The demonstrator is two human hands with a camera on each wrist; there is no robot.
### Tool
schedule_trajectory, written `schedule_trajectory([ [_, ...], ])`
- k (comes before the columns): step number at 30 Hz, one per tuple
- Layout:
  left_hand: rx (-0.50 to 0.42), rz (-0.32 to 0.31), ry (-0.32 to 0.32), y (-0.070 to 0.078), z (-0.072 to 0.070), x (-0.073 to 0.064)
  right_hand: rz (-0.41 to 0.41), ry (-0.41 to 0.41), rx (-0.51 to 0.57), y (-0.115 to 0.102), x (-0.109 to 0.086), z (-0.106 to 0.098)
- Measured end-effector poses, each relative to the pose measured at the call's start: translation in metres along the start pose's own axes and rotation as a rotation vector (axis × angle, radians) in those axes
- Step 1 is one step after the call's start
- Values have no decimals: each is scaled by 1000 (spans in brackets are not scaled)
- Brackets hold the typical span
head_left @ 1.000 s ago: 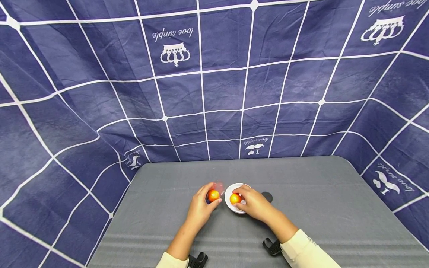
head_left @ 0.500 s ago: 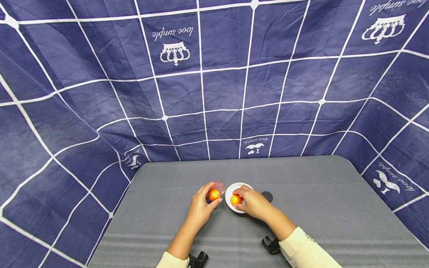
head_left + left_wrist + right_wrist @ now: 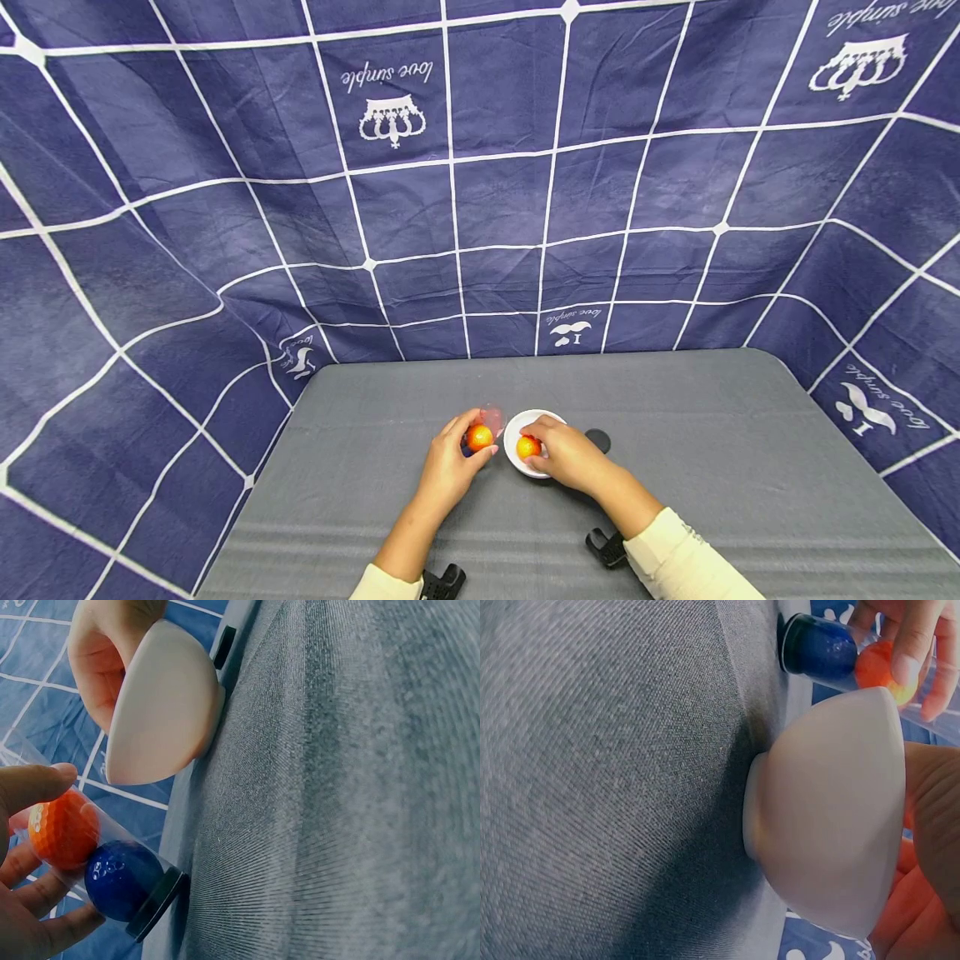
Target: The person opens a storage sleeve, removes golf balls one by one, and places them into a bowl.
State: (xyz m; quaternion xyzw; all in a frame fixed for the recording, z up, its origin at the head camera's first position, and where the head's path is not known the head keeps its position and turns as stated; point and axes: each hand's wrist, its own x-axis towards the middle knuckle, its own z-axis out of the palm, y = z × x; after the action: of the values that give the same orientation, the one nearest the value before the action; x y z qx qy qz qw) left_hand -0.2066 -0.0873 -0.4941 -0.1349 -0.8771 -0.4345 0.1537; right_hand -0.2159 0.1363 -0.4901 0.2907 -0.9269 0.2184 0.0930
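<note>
My left hand (image 3: 447, 458) grips a clear upright tube (image 3: 129, 829), fingers and thumb wrapped round its sides. Inside it, a dark blue ball (image 3: 120, 881) lies at the bottom, above a black base (image 3: 159, 906). On the blue one rests an orange golf ball (image 3: 66, 829). To the right stands a white bowl (image 3: 512, 433), upright on the table. My right hand (image 3: 573, 458) reaches over its rim and pinches an orange ball (image 3: 527, 447) inside. In both wrist views the bowl wall hides that ball and the right fingertips.
A flat black disc (image 3: 597, 441) lies on the grey table (image 3: 697, 467) just right of the bowl, partly beside the right hand. Blue cloth (image 3: 495, 208) with white lines hangs behind and along both sides. Black wrist mounts (image 3: 442, 582) sit under the forearms.
</note>
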Motion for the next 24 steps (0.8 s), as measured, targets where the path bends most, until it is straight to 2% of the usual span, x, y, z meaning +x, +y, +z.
schedule_trajectory([
  [8,-18,-3,5,1,0,-1,-9,23,23,1,-2,-1],
  [13,-20,7,4,2,-1,-1,19,51,58,0,-4,-3],
  [17,-3,33,10,3,-3,-1,46,105,71,0,-5,-6],
  [24,2,67,20,10,-7,0,36,215,142,-1,-9,-12],
])
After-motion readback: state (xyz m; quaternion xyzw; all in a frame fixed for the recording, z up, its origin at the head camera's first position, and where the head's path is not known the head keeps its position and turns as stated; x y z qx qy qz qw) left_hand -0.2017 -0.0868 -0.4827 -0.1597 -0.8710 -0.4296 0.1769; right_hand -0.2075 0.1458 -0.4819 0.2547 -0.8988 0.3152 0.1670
